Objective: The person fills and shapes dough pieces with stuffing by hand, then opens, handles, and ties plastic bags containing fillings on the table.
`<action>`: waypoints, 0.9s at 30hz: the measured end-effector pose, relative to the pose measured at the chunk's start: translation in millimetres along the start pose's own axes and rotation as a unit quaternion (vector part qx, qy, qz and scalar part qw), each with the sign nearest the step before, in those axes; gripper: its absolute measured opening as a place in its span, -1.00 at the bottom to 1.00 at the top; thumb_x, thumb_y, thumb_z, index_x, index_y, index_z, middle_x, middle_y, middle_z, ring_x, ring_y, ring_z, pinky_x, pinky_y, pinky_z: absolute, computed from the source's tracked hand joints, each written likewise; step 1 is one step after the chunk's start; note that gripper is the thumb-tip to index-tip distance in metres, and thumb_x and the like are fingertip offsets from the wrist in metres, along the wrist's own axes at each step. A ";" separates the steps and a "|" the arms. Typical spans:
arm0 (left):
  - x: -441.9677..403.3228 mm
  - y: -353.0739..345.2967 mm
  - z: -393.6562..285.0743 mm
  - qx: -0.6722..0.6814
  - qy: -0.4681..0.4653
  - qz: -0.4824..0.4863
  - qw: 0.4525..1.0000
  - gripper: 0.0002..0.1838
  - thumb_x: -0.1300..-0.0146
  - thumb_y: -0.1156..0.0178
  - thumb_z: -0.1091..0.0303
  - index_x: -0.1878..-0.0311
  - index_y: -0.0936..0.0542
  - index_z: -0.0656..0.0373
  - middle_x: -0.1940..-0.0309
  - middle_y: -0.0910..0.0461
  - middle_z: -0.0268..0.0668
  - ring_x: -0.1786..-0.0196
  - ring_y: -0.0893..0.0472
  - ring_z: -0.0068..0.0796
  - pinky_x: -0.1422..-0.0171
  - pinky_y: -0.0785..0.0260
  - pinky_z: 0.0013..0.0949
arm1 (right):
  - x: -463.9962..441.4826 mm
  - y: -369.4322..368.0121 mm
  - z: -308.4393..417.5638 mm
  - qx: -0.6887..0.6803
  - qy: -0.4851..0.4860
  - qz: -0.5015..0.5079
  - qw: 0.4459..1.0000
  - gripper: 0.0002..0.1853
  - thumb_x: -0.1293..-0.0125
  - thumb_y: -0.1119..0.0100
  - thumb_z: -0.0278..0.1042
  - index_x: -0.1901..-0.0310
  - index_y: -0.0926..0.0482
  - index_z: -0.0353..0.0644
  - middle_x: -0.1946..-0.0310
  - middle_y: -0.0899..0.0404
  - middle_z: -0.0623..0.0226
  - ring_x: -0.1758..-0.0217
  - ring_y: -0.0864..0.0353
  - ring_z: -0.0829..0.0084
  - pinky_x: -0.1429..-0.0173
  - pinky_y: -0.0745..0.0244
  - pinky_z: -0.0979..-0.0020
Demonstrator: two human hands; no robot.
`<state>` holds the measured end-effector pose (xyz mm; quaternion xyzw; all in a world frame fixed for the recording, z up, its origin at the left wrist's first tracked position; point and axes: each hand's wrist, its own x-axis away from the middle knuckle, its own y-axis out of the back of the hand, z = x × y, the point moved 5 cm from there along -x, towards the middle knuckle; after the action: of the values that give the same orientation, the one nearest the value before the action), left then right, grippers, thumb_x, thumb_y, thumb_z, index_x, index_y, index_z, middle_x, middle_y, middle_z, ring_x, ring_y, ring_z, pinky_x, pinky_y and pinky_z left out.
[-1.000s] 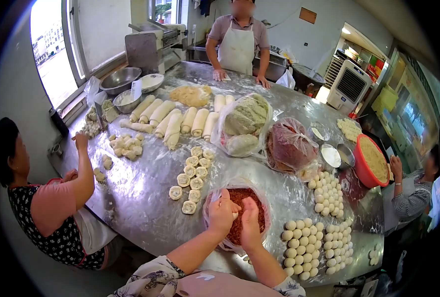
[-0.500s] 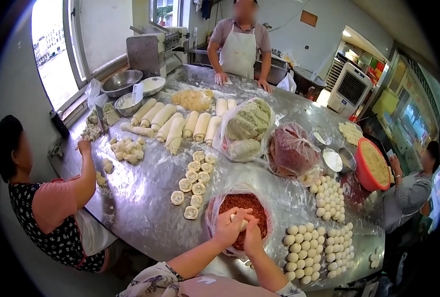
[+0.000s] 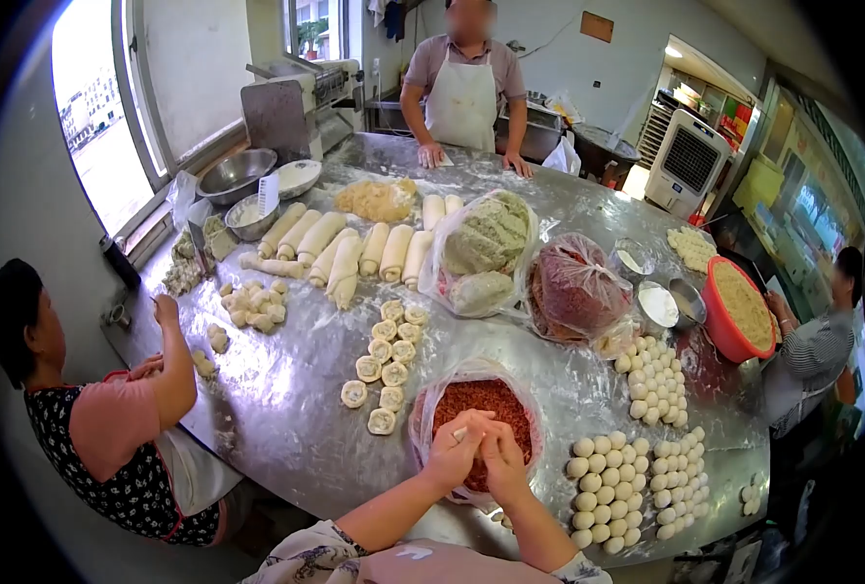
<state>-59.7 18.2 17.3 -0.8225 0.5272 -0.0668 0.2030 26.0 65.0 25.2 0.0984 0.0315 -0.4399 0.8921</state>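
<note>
My left hand (image 3: 458, 450) and my right hand (image 3: 502, 456) are pressed together over a bag-lined bowl of red-brown filling (image 3: 486, 394). A small piece of pale dough (image 3: 460, 434) shows between the fingers of my left hand. My right hand is cupped against it, and what lies under its fingers is hidden. Left of the bowl are several coiled dough pieces (image 3: 382, 421). Round white dough balls (image 3: 603, 487) stand in rows to the right.
Bags of green (image 3: 491, 234) and dark red filling (image 3: 580, 282) stand beyond the bowl. Dough rolls (image 3: 393, 251) lie farther back. A red basin (image 3: 739, 310) is at the right. Co-workers stand left (image 3: 111, 419), across (image 3: 461, 92) and right (image 3: 817, 341) of the table.
My hands have come together from a slightly parted position and closed around the dough. Most of the pale piece seen earlier is now covered. The left co-worker's raised hand has shifted a little.
</note>
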 end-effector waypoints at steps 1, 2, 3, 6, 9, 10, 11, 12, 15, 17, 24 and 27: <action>-0.3 -1.4 -1.9 0.029 -0.018 0.019 0.999 -0.53 -0.47 0.07 -0.02 0.00 -0.51 0.26 -0.08 -0.50 -0.18 -0.05 -0.51 -0.44 -0.18 -0.36 -0.36 | 3.4 6.9 -11.0 -0.071 -0.084 0.030 0.993 -0.38 -0.49 0.39 0.25 0.04 -0.48 -0.18 0.30 -0.54 0.41 0.36 -0.48 0.59 0.26 -0.40 0.54; -2.1 -7.3 -5.8 0.114 -0.055 0.076 0.989 -0.52 -0.46 0.06 -0.04 -0.08 -0.46 0.23 -0.14 -0.47 -0.18 -0.11 -0.48 -0.43 -0.21 -0.34 -0.36 | 7.4 9.0 -20.2 -0.141 -0.167 0.061 0.974 -0.39 -0.49 0.37 0.25 0.03 -0.48 -0.16 0.27 -0.54 0.42 0.32 -0.49 0.58 0.22 -0.42 0.53; -3.2 -11.3 -14.1 0.089 -0.065 0.055 0.992 -0.54 -0.45 0.02 0.00 -0.11 -0.46 0.24 -0.11 -0.47 -0.22 -0.10 -0.48 -0.46 -0.20 -0.33 -0.38 | 7.8 9.9 -21.4 -0.139 -0.177 0.070 0.972 -0.40 -0.49 0.35 0.25 0.02 -0.48 -0.17 0.26 -0.54 0.42 0.30 -0.50 0.58 0.21 -0.42 0.53; -0.5 -19.2 -21.0 -0.047 0.015 0.038 0.998 -0.65 -0.43 -0.09 0.20 -0.08 -0.53 0.29 -0.04 -0.53 -0.23 -0.08 -0.47 -0.53 -0.18 -0.32 -0.42 | 7.7 5.5 -26.5 -0.102 -0.148 0.113 0.977 -0.40 -0.50 0.38 0.21 0.01 -0.47 -0.20 0.26 -0.54 0.45 0.28 -0.49 0.59 0.18 -0.41 0.54; 2.0 -1.2 4.7 -0.012 0.064 0.001 0.998 -0.72 -0.44 -0.04 0.25 0.08 -0.58 0.30 -0.11 -0.52 -0.12 -0.15 -0.49 -0.38 -0.25 -0.32 -0.33 | 6.8 0.4 -5.1 -0.096 -0.027 0.086 0.991 -0.37 -0.51 0.37 0.20 -0.08 -0.47 -0.25 0.14 -0.58 0.29 0.11 -0.57 0.43 0.01 -0.46 0.43; 3.2 1.3 5.4 -0.017 0.072 -0.012 0.997 -0.68 -0.45 -0.02 0.21 0.12 -0.59 0.31 -0.11 -0.53 -0.09 -0.16 -0.50 -0.33 -0.27 -0.31 -0.30 | 8.6 1.0 -5.0 -0.064 -0.011 0.092 0.994 -0.43 -0.52 0.28 0.10 -0.21 -0.39 -0.27 0.01 -0.56 0.22 -0.07 -0.53 0.37 -0.18 -0.38 0.39; 3.4 2.7 -1.6 -0.037 0.035 -0.020 0.998 -0.62 -0.45 0.00 0.13 0.11 -0.58 0.31 -0.10 -0.52 -0.09 -0.16 -0.50 -0.33 -0.28 -0.31 -0.29 | 8.4 0.6 -4.5 -0.044 -0.027 0.096 0.994 -0.46 -0.52 0.26 0.06 -0.22 -0.38 -0.26 0.01 -0.56 0.21 -0.06 -0.53 0.38 -0.17 -0.39 0.40; 3.1 2.3 -6.8 -0.056 0.001 -0.020 0.998 -0.56 -0.45 0.02 0.05 0.09 -0.57 0.32 -0.09 -0.52 -0.08 -0.16 -0.50 -0.32 -0.29 -0.30 -0.27 | 6.4 2.8 -0.2 -0.022 -0.043 0.090 0.995 -0.48 -0.52 0.23 0.02 -0.23 -0.38 -0.26 0.02 -0.56 0.20 -0.06 -0.54 0.39 -0.16 -0.39 0.40; -2.5 -17.1 -18.1 0.054 -0.044 0.072 0.995 -0.06 -0.22 0.02 -0.42 -0.33 -0.21 0.28 -0.20 -0.41 -0.07 -0.27 -0.41 -0.25 -0.39 -0.22 -0.18 | 9.4 13.7 -9.9 -0.071 -0.115 0.079 0.988 -0.63 -0.51 0.18 -0.08 0.02 -0.43 -0.25 0.15 -0.57 0.15 0.07 -0.57 0.37 0.00 -0.43 0.30; -2.6 -23.8 -23.9 0.047 -0.053 0.070 0.995 0.01 -0.16 -0.14 -0.36 -0.41 -0.11 0.26 -0.27 -0.33 -0.07 -0.34 -0.34 -0.23 -0.40 -0.21 -0.19 | 6.4 12.5 -14.3 0.003 0.049 0.053 0.997 -0.64 -0.53 0.22 -0.10 0.07 -0.43 -0.25 0.22 -0.53 0.19 0.22 -0.53 0.35 0.15 -0.45 0.30; 2.0 5.1 2.9 -0.163 0.048 -0.054 0.984 -0.85 -0.26 -0.24 0.36 0.32 -0.57 0.27 0.34 -0.64 -0.28 0.30 -0.57 -0.49 0.26 -0.42 -0.40 | 7.8 36.3 9.0 0.120 -0.068 0.035 0.990 -0.56 -0.45 0.06 0.04 0.12 -0.51 -0.26 0.39 -0.58 0.11 0.32 -0.59 0.19 0.18 -0.45 0.30; -0.8 -8.3 -2.1 -0.357 0.010 0.007 0.934 -0.94 -0.20 -0.22 0.49 0.38 -0.58 0.25 0.42 -0.62 -0.26 0.32 -0.59 -0.39 0.23 -0.41 -0.33 | 3.2 52.5 32.6 0.202 0.007 0.011 0.979 -0.64 -0.32 -0.13 -0.04 0.07 -0.55 -0.19 0.33 -0.56 0.17 0.22 -0.57 0.16 0.07 -0.45 0.27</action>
<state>-53.8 21.4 22.7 -0.8362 0.5241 0.1196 -0.1088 68.5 87.0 64.4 0.2795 -0.0528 -0.4263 0.8587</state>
